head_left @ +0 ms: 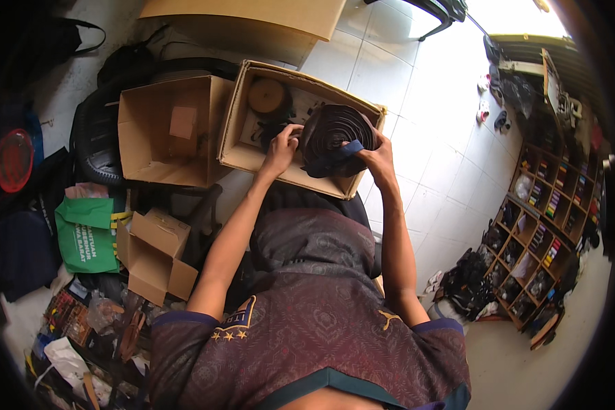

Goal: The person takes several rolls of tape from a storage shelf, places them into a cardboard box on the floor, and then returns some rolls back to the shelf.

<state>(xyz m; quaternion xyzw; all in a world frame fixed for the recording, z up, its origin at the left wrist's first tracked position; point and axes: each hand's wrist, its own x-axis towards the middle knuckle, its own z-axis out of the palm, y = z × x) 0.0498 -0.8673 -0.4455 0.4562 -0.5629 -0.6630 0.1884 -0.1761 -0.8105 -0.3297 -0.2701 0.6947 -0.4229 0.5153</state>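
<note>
A large coil of dark strap [335,137] is held above the right part of an open cardboard box [248,158], its wound spiral facing up. My right hand [378,160] grips the coil's right side, with the fingers closed by a loose blue strip end [352,147]. At the coil's left edge, my left hand [280,152] has its fingers curled together against the roll; the fingertips are partly hidden. Inside the box, left of the coil, stands a brownish round roll [267,96] with small dark pieces near it.
Left of it is another open cardboard box [135,130]. A smaller open carton [150,263] and a green bag [84,234] lie lower left among clutter. A wooden compartment rack [536,225] with colourful items stands right; a tan tabletop [253,17] spans the far side.
</note>
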